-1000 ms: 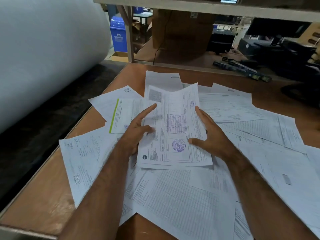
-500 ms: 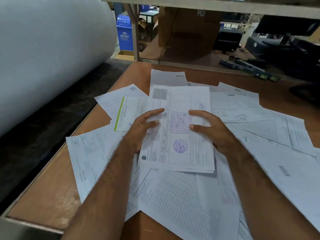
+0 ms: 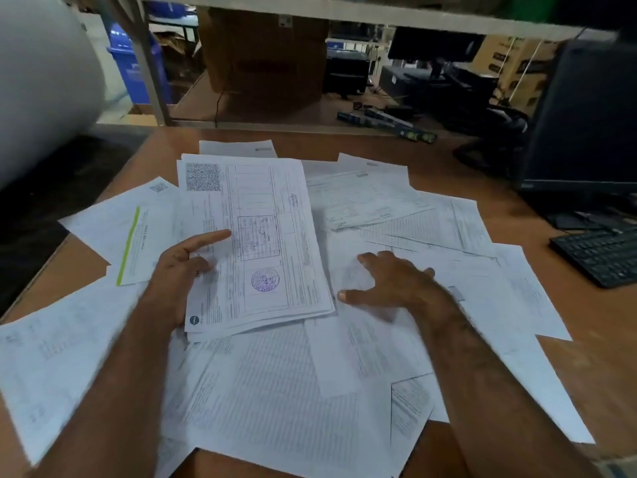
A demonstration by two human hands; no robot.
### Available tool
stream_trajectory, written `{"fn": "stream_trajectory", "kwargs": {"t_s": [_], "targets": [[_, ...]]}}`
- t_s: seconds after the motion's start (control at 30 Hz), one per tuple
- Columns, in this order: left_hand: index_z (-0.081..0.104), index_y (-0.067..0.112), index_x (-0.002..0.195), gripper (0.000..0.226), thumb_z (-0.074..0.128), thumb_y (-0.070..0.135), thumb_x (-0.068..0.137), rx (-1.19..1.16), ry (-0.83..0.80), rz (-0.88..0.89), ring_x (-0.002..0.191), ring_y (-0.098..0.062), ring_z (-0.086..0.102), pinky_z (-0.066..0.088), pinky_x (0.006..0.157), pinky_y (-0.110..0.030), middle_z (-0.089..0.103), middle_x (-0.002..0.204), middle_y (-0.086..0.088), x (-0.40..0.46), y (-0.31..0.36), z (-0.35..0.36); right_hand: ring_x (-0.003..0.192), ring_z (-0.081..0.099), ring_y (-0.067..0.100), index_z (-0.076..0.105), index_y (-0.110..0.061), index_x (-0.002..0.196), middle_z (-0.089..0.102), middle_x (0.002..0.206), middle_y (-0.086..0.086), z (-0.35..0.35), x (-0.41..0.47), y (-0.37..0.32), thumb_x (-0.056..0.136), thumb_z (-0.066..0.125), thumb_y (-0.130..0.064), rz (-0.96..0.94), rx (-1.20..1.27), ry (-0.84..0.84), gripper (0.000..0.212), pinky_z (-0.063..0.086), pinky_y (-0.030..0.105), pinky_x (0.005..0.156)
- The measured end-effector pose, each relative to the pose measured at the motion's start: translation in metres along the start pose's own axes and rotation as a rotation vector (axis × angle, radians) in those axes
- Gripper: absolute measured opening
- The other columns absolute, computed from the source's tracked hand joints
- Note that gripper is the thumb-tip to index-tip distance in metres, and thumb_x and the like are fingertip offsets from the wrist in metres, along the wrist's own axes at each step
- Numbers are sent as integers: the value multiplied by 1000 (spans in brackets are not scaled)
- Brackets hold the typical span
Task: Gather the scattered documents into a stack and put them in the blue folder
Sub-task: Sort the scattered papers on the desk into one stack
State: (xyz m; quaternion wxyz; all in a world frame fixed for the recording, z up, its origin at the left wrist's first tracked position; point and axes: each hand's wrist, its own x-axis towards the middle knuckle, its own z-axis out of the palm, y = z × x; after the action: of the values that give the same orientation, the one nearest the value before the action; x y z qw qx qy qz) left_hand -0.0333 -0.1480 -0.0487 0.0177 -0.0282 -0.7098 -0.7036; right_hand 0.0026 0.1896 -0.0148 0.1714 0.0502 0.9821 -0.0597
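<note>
A: Fingers (image 3: pixel 206 238) of the left hand (image 3: pixel 179 274) grip the small stack (image 3: pixel 255 243) at frame centre; right hand (image 3: pixel 389 281) lies flat, open, on loose documents (image 3: pixel 448 236).
B: Risk: sheets may slide off the desk (image 3: pixel 465 157) if swept quickly

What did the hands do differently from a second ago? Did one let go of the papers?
Yes. The right hand let go of the small stack of papers and moved off to the right, where it now lies spread open on the loose sheets. The left hand kept hold of the stack's left edge. The other papers still lie scattered over the table.
</note>
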Motion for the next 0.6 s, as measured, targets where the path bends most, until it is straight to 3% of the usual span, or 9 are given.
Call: {"fn": "stream_trajectory", "kwargs": {"t_s": [0.07,0.13,0.2,0.27,0.33,0.37,0.43,0.47,0.6], "targets": [[73,12,123,55,45,-20,87,26,12,-23,107,4,67,51,76,-7,73,109,28,-4,7,4,156,3,38,10,-39,161,0,171,-6,7,0,14,80,58,-82,-53,30,-91,103,13,69,118],[71,9,123,54,45,-20,87,55,30,-25,96,12,67,49,72,-4,73,104,30,-7,10,7,158,-1,26,22,-44,159,4,170,-15,4,6,22,90,68,-56,-276,141,-140,83,13,58,123],[71,8,122,53,44,-21,87,61,57,-28,91,18,65,48,71,-2,68,110,27,-12,13,10,151,19,5,49,-43,146,28,164,-16,-1,4,23,89,72,-20,-507,259,-177,66,22,30,121],[70,8,122,52,44,-21,87,75,78,-8,89,21,63,49,75,-2,65,114,20,-14,14,11,126,50,-6,72,-27,125,60,141,-9,1,2,24,78,64,-7,-550,467,-55,52,38,16,106],[69,7,123,52,44,-21,87,99,85,1,90,22,62,50,83,-4,65,118,13,-13,16,13,112,63,3,74,-24,115,69,122,-6,8,2,25,82,66,-20,-438,597,217,34,47,31,100],[69,6,124,52,44,-20,87,107,75,1,91,23,62,49,82,-2,65,119,11,-13,16,13,117,61,10,68,-30,121,64,128,-6,11,3,26,87,66,-36,-320,511,322,35,46,41,103],[68,5,126,52,44,-21,86,117,68,-8,91,23,62,47,74,2,64,118,14,-13,16,13,138,45,25,47,-33,142,44,150,-2,18,-1,28,89,55,-67,-19,174,258,64,34,53,111],[68,4,126,53,44,-21,86,119,72,-15,91,22,62,47,73,2,65,118,15,-13,16,13,147,32,30,36,-31,151,32,160,0,22,-2,28,89,48,-76,16,97,189,77,26,58,114],[69,8,124,54,44,-20,85,149,83,-12,108,4,62,46,73,1,62,135,-1,-12,17,14,157,-8,14,12,-39,161,-1,170,-15,27,5,28,93,45,-75,-297,207,58,84,-5,60,124]]}}
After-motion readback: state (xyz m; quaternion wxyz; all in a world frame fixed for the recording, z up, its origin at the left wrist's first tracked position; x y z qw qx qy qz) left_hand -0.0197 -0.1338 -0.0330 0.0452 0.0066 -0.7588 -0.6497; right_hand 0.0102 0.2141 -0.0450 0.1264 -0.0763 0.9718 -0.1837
